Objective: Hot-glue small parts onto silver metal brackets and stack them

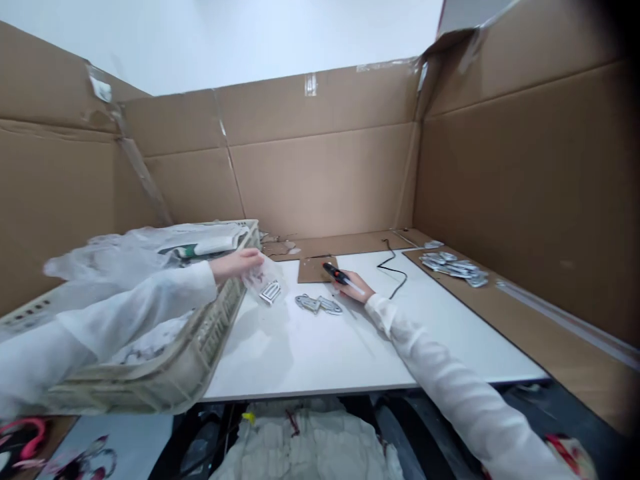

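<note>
My left hand (239, 263) pinches the top of a clear plastic bag (260, 277) beside the crate. A flat silver piece with dark stripes (271, 292) shows at the bag's lower end. In my right hand (356, 287) is a black glue gun (336, 272) with orange parts and a whitish rod at its back, its front end over a small cardboard pad (313, 270). Between the two hands, silver patterned pieces (319, 305) lie on the white tabletop (300, 360), touching or very close together.
A pale plastic crate (200, 347) holding plastic bags (125, 257) stands at the left. To the right, a pile of silver pieces (454, 268) rests on cardboard. A black cord (393, 269) runs over the tabletop. Tall cardboard walls (325, 173) enclose the back and sides.
</note>
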`<state>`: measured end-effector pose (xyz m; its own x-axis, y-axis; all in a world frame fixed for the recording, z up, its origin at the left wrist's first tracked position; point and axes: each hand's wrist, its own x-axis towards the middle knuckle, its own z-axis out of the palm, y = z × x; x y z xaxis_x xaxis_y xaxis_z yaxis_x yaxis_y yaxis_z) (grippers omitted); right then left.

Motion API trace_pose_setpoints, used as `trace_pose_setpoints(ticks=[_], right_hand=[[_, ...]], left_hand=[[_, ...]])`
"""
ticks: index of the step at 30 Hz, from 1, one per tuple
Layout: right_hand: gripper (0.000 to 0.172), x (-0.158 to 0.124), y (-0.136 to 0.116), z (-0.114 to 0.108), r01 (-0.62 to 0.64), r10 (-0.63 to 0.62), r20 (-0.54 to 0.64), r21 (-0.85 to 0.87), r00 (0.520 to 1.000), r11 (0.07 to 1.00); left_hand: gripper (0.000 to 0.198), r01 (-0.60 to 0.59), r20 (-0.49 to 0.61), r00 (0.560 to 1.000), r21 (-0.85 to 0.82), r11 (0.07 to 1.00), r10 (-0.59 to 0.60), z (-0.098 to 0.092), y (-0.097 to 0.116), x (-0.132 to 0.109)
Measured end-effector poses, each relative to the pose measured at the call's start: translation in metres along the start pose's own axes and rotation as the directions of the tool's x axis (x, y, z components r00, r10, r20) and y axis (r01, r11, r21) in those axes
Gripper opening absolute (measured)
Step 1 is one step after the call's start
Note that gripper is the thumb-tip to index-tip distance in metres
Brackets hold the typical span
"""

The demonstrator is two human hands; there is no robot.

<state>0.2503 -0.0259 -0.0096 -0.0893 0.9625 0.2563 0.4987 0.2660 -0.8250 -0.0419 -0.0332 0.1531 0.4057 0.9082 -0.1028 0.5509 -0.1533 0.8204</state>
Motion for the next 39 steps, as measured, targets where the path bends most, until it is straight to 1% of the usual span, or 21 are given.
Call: trace_pose_setpoints(ticks=[3, 5, 6, 8, 10, 12, 14, 15, 17, 19, 22, 24, 27, 29, 32, 33, 34, 35, 37, 39], right_hand=[[0.015, 0.004, 0.006, 0.001, -0.017, 0.017, -0.011, -0.002, 1.000, 1.000], [0.013, 0.007, 0.011, 0.002, -0.010, 0.010, -0.021, -0.001, 1.000, 1.000], [0.012, 0.009, 0.014, 0.002, 0.003, -0.003, -0.024, -0.006, 1.000, 1.000], [0.009, 0.012, 0.019, 0.003, 0.022, -0.023, -0.037, -0.028, 0.999, 0.999], [0.008, 0.013, 0.021, 0.003, 0.018, -0.021, -0.048, -0.054, 0.999, 0.998], [0.008, 0.014, 0.020, 0.003, 0.014, -0.018, -0.056, -0.085, 0.998, 0.996], [0.007, 0.013, 0.018, 0.004, 0.034, -0.041, -0.053, -0.123, 0.998, 0.992], [0.007, 0.012, 0.016, 0.004, 0.049, -0.057, -0.052, -0.141, 0.997, 0.989], [0.008, 0.010, 0.014, 0.005, 0.075, -0.086, -0.057, -0.169, 0.995, 0.983], [0.009, 0.009, 0.012, 0.005, 0.092, -0.106, -0.065, -0.185, 0.992, 0.978], [0.008, 0.009, 0.013, 0.005, 0.107, -0.123, -0.065, -0.206, 0.990, 0.973], [0.007, 0.010, 0.014, 0.005, 0.112, -0.129, -0.064, -0.221, 0.990, 0.969], [0.009, 0.010, 0.014, 0.006, 0.123, -0.142, -0.058, -0.248, 0.988, 0.961], [0.010, 0.010, 0.013, 0.006, 0.126, -0.144, -0.052, -0.261, 0.988, 0.957], [0.013, 0.009, 0.012, 0.007, 0.117, -0.133, -0.042, -0.265, 0.990, 0.957], [0.014, 0.009, 0.012, 0.007, 0.116, -0.132, -0.042, -0.270, 0.990, 0.956], [0.013, 0.008, 0.012, 0.007, 0.119, -0.136, -0.042, -0.280, 0.990, 0.953], [0.013, 0.008, 0.012, 0.007, 0.123, -0.142, -0.045, -0.291, 0.989, 0.949], [0.012, 0.008, 0.013, 0.008, 0.139, -0.161, -0.046, -0.307, 0.986, 0.942], [0.013, 0.007, 0.013, 0.009, 0.152, -0.172, -0.040, -0.309, 0.984, 0.939]], left_hand=[[0.022, -0.041, 0.107, 0.994, 0.205, 0.978, 0.019, 0.049, -0.013, 0.028], [0.025, -0.048, 0.174, 0.985, 0.260, 0.964, 0.003, 0.073, -0.022, 0.040], [0.028, -0.035, 0.205, 0.979, 0.266, 0.963, -0.021, 0.081, -0.025, 0.044], [0.036, 0.017, 0.234, 0.968, 0.277, 0.961, -0.085, 0.092, -0.030, 0.050], [0.040, 0.039, 0.205, 0.972, 0.348, 0.937, -0.116, 0.098, -0.037, 0.055], [0.034, 0.042, 0.194, 0.970, 0.464, 0.885, -0.147, 0.103, -0.047, 0.060], [0.026, 0.029, 0.242, 0.951, 0.552, 0.833, -0.194, 0.107, -0.059, 0.064], [0.023, 0.018, 0.269, 0.940, 0.571, 0.821, -0.207, 0.108, -0.064, 0.065], [0.021, -0.027, 0.306, 0.934, 0.578, 0.815, -0.186, 0.110, -0.072, 0.067], [0.021, -0.082, 0.316, 0.942, 0.545, 0.834, -0.114, 0.108, -0.071, 0.069], [0.022, -0.179, 0.286, 0.958, 0.511, 0.841, 0.030, 0.099, -0.055, 0.070], [0.022, -0.254, 0.240, 0.960, 0.521, 0.815, 0.145, 0.094, -0.040, 0.067], [0.021, -0.324, 0.182, 0.945, 0.600, 0.731, 0.270, 0.087, -0.019, 0.059], [0.021, -0.373, 0.176, 0.920, 0.670, 0.641, 0.351, 0.084, -0.009, 0.051], [0.019, -0.469, 0.219, 0.846, 0.741, 0.481, 0.487, 0.077, 0.005, 0.042], [0.020, -0.482, 0.215, 0.822, 0.756, 0.443, 0.527, 0.072, 0.011, 0.039], [0.020, -0.475, 0.187, 0.806, 0.770, 0.426, 0.561, 0.065, 0.017, 0.037], [0.021, -0.446, 0.126, 0.797, 0.782, 0.436, 0.590, 0.055, 0.023, 0.034], [0.024, -0.335, -0.070, 0.776, 0.797, 0.503, 0.627, 0.026, 0.033, 0.027], [0.026, -0.184, -0.284, 0.737, 0.788, 0.587, 0.613, -0.013, 0.035, 0.016]])
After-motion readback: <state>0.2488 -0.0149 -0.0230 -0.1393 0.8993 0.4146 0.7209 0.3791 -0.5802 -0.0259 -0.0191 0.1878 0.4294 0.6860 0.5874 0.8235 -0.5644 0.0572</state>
